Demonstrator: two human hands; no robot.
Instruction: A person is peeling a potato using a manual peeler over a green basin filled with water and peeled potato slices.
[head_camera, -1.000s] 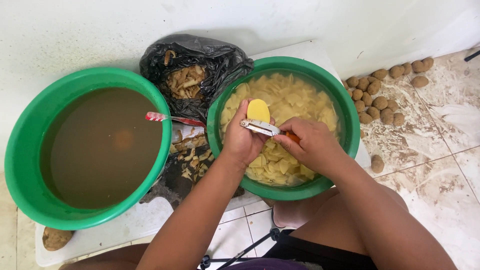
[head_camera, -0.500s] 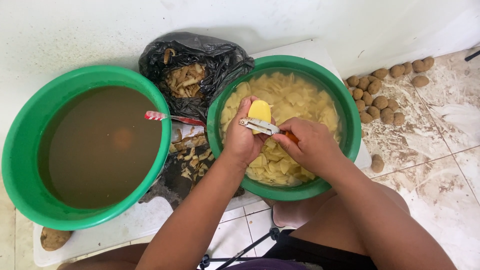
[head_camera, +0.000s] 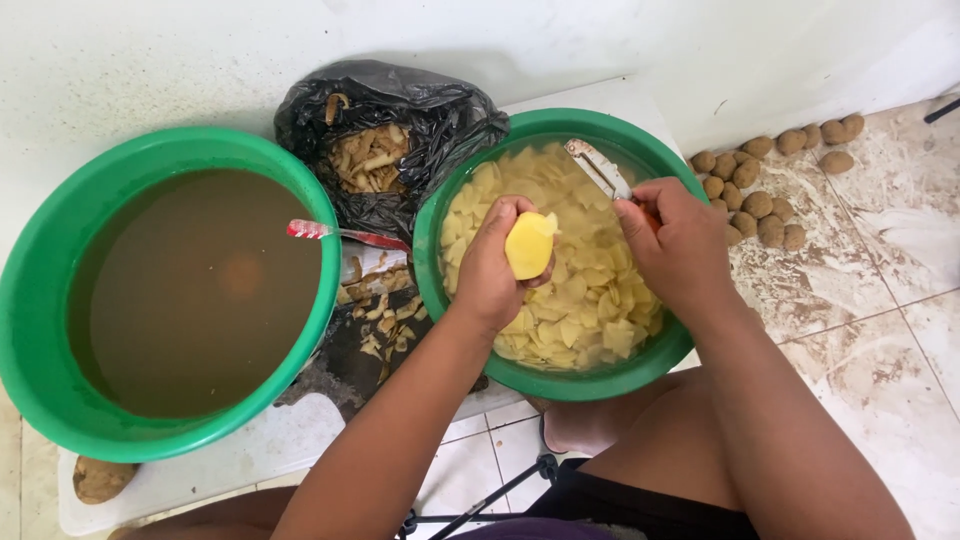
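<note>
Left hand (head_camera: 488, 268) grips peeled potato (head_camera: 528, 246) over right basin (head_camera: 560, 375); right hand (head_camera: 675, 245) holds slicer (head_camera: 597, 168) raised. Potato likely wet, slippery, firm: grip its blunt end.

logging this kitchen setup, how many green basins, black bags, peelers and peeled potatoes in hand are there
green basins: 2, one with murky brown water, one with potato slices
black bag of peelings: 1
peelers: 2, one in the right hand, one red-handled peeler lying between the basins
peeled potato in the left hand: 1
total: 6
</note>
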